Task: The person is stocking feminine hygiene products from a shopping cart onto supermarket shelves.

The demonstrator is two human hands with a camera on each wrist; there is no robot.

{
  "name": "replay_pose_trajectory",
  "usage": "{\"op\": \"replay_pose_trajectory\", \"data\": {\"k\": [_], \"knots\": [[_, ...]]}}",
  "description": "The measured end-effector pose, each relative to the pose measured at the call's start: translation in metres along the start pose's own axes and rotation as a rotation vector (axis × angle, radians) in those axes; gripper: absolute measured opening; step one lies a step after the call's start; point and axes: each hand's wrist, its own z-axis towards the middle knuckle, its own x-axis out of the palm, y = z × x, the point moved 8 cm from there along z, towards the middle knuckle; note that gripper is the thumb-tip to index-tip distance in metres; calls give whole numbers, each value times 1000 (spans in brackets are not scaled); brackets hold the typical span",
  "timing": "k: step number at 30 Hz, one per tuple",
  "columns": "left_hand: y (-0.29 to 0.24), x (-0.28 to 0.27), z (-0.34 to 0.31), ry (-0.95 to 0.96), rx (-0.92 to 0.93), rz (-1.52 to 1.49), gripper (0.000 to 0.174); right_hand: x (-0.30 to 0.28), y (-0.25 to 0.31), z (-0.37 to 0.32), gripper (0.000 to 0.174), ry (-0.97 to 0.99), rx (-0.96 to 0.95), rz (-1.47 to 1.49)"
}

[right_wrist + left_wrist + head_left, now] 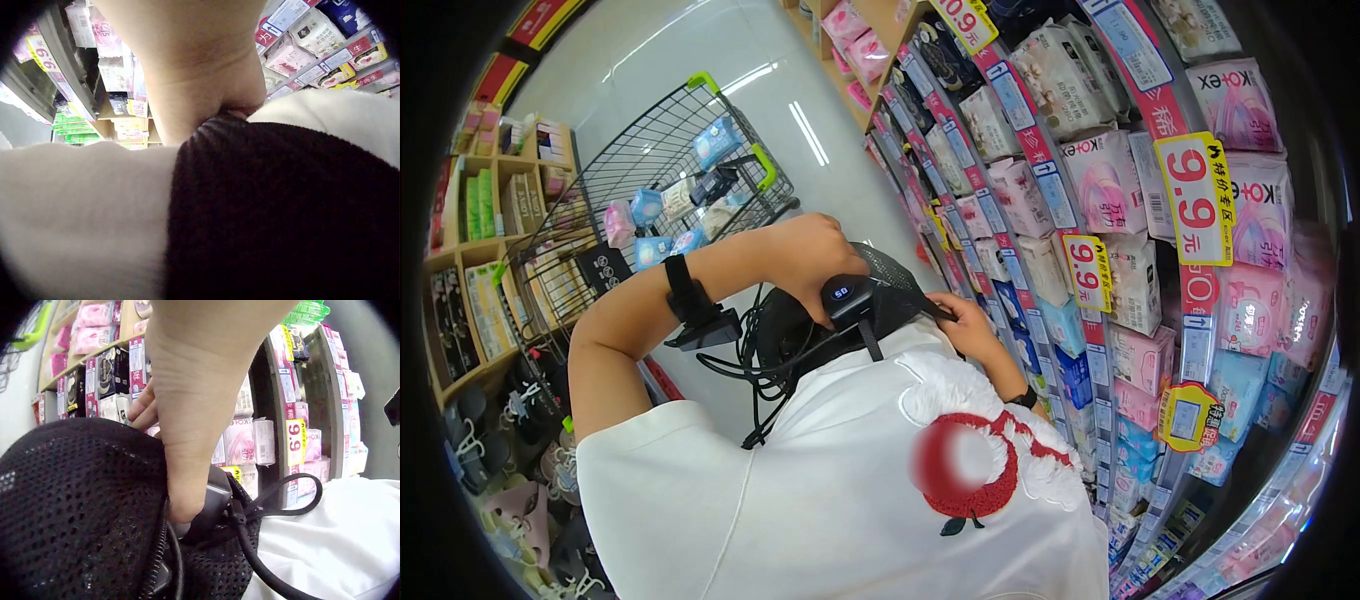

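Observation:
A black mesh bag [81, 494] lies against the front of the white shirt [830, 480]. My left hand [815, 260] grips a black box with a lit number display [842, 292] at the bag, its thumb pressed along the box in the left wrist view. Black cables [750, 365] loop from the box and bag on the left side. On the other side, my right hand [968, 328] pinches the bag's black edge. The right wrist view shows dark fabric [275, 206] gathered at the right hand [206, 81], with the fingertips mostly hidden.
A wire shopping cart [765, 165] with green corners stands ahead, holding several packs. Shelves of pink and white packs [1105, 185] with yellow price tags [1193, 200] rise close on the right. Wooden shelves [460, 260] and hanging goods [520, 510] line the left.

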Motion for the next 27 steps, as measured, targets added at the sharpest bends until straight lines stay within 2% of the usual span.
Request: {"op": "replay_pose_trajectory", "data": {"k": [5, 9, 12, 13, 15, 16, 19, 20, 21, 22, 23, 25, 27], "knots": [[2, 2, -16, 40, -62, -17, 65, 16, 7, 4, 36, 43, 54, 37], [-3, 9, -37, 28, -174, -101, 64, 27, 18, 3, 35, 75, 21, -100], [-16, 17, -57, 37, -326, -124, 62, 34, 43, -7, 32, 107, -92, -338], [-22, 21, -65, 33, -349, -92, 63, 39, 62, -13, 32, 157, -194, -468], [-35, 34, -81, 27, -399, -39, 63, 48, 76, -30, 28, 126, -394, -626], [-42, 43, -89, 69, -430, -2, 65, 52, 77, -40, 26, 160, -391, -650], [-66, 73, -119, 284, -704, 117, 62, 65, 92, -78, 24, 243, -370, -733], [-69, 96, -130, 402, -754, 139, 58, 68, 100, -92, 24, 253, -353, -771], [-81, 110, -140, 412, -801, 121, 53, 73, 98, -103, 25, 262, -332, -803], [-91, 130, -150, 469, -850, 44, 48, 77, 91, -114, 33, 253, -389, -917], [-101, 152, -159, 528, -896, -40, 43, 83, 77, -125, 35, 320, -356, -962], [-123, 208, -171, 684, -838, -294, 30, 98, 47, -146, 40, 462, -289, -1038], [-157, 257, -190, 792, -818, -527, 23, 112, 25, -173, 40, 568, -267, -963]]}}
